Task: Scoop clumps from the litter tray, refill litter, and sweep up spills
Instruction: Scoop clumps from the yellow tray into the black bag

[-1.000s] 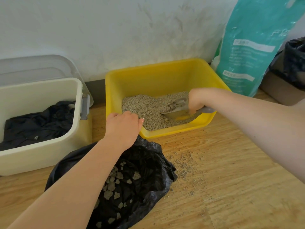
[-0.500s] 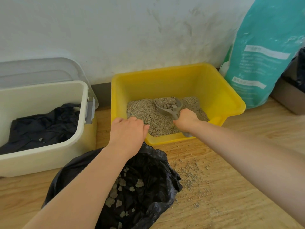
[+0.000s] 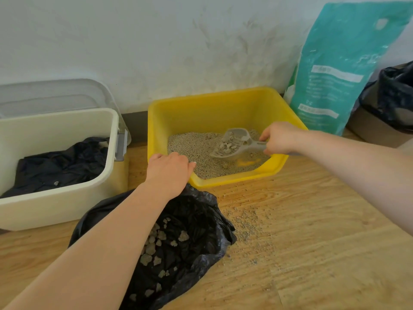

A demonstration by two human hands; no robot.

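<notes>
A yellow litter tray (image 3: pixel 214 108) stands against the wall, with grey litter (image 3: pixel 194 146) across its floor and a bare yellow patch near the front right. My right hand (image 3: pixel 279 138) grips the handle of a grey scoop (image 3: pixel 234 142) that carries several clumps just above the litter. My left hand (image 3: pixel 169 170) rests on the tray's front left rim, fingers curled over it. A black bin bag (image 3: pixel 190 242) lies open in front of the tray with several clumps inside. Spilled litter grains (image 3: pixel 245 222) dot the wooden floor to the right of the bag.
A cream storage bin (image 3: pixel 55 211) with dark cloth inside stands at the left, its clear lid leaning on the wall behind. A teal litter bag (image 3: pixel 339 70) leans at the right, beside a black-lined container (image 3: pixel 395 97).
My right hand has swung from the tray's front middle to its right side, turning the scoop so its bowl points left. The scoop still holds clumps. My left hand stays on the rim.
</notes>
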